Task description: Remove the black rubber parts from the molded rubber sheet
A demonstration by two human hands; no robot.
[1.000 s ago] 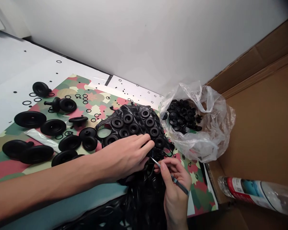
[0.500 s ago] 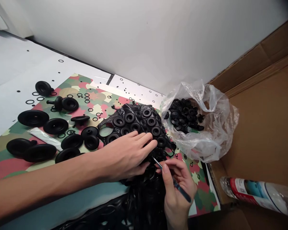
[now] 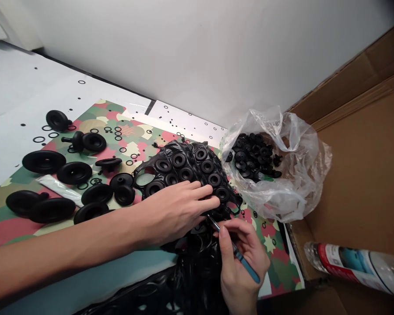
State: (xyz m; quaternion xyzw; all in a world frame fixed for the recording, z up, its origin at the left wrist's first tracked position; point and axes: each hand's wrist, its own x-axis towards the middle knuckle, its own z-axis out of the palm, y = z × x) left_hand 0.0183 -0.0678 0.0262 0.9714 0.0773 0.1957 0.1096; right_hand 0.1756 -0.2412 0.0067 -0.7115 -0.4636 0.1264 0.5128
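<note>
A shiny black moulded rubber sheet with rows of round ring-shaped pieces lies in front of me, its loose end hanging toward me. My left hand is on its near part, fingers stretched over it and thumb tucked low, holding the rubber. My right hand grips slim blue tweezers like a pen. Their metal tip meets the rubber just below my left fingertips; the exact contact spot is partly hidden.
Several black rubber discs and small rings lie on the camouflage-patterned board at left. A clear plastic bag with small black rubber parts stands at right. Beyond are a cardboard box and a plastic bottle.
My left hand has shifted slightly right, with its fingers straighter. The tweezers' tip stays near those fingers, and the rubber below my left hand has moved a little.
</note>
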